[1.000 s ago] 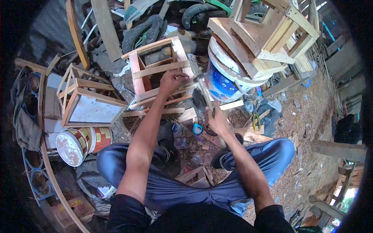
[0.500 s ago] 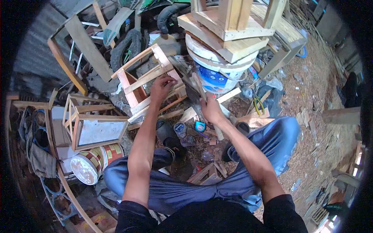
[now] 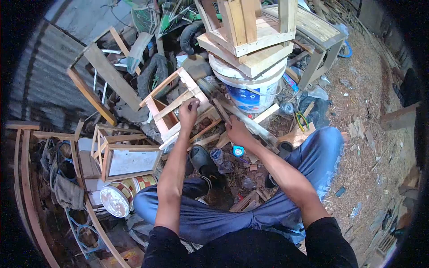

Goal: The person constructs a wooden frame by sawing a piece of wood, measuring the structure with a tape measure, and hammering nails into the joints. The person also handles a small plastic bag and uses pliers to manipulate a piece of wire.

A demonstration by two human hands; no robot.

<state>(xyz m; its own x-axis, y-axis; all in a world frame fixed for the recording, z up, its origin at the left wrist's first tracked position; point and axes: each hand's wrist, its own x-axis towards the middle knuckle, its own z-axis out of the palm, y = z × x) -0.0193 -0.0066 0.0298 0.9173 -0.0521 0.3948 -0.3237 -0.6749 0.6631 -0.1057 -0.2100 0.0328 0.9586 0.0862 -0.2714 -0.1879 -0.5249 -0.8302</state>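
A small wooden frame (image 3: 163, 117) of pale slats lies tilted on the ground in front of me. Over its right side, my left hand (image 3: 188, 115) is closed, thumb and fingers curled together; whatever is in them is too small to make out. To the right, my right hand (image 3: 238, 135) wraps round the lower end of a narrow brown wooden bar (image 3: 220, 110), which slants up and left toward the frame. Long grey boards (image 3: 250, 123) lie beneath that hand. A turquoise tape measure (image 3: 238, 151) sits on the ground just below it.
A white-and-blue bucket (image 3: 246, 94) carries stacked wooden stools (image 3: 261, 44). Yellow-handled pliers (image 3: 302, 121) lie at the right among scraps. On the left are a small frame with a white panel (image 3: 134, 161) and a tipped paint bucket (image 3: 117, 201). A tyre (image 3: 154, 76) stands behind.
The view has shifted, so most things sit farther right or lower. The bar in my right hand now leans more to the left, toward the frame. My left hand stays over the frame.
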